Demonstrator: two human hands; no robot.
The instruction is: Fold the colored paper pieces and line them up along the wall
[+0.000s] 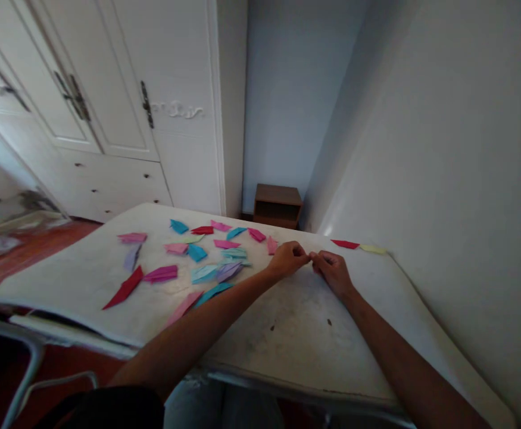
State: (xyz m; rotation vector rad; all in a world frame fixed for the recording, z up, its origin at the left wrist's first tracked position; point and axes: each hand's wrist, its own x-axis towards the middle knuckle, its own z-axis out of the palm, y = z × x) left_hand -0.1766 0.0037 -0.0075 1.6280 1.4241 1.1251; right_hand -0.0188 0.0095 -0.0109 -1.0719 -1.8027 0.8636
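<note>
Over the white table [300, 333], my left hand [288, 257] and my right hand [331, 268] meet fingertip to fingertip. Both are closed in a pinch, and whatever sits between the fingers is too small to make out. Just left of my left hand lies a pink folded paper piece [271, 245]. Farther left, several more folded paper pieces are scattered, among them a magenta piece [161, 274], a red piece [124, 288] and a light blue piece [204, 274]. My left forearm partly covers a pink strip [185, 307] and a teal one [214, 293].
A red piece [345, 244] and a yellow piece [373, 249] lie by the wall [456, 179] at the table's right. Beyond the far edge stand a small brown cabinet [278, 193] and a white wardrobe [184, 155]. A metal chair frame [34, 357] is at lower left.
</note>
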